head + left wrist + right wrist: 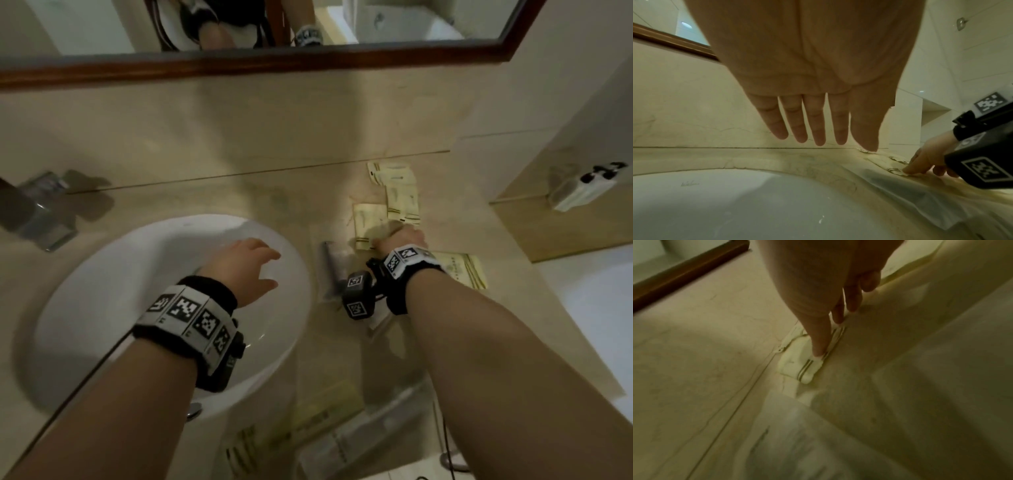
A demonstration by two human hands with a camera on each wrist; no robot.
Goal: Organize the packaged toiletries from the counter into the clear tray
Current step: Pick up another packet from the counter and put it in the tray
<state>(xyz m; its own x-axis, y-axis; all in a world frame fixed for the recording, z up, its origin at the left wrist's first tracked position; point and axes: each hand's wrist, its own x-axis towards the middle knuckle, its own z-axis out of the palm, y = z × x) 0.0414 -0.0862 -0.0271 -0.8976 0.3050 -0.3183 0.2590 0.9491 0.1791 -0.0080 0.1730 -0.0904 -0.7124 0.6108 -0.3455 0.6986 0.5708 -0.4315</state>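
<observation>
Sachet [368,224] lay flat on counter [239,192], right of sink [102,308], long axis running near to far. Right hand [404,238] nearer, fingers [819,344] pressing its near striped edge. Left hand [246,267] hovered over sink, fingers spread, empty.

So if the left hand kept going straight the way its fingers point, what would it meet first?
The left hand hangs open over the sink basin, fingers aimed at the back wall. Its path looks free across the basin; probably the counter strip behind it comes first, then the wall. Depth is unclear.
</observation>
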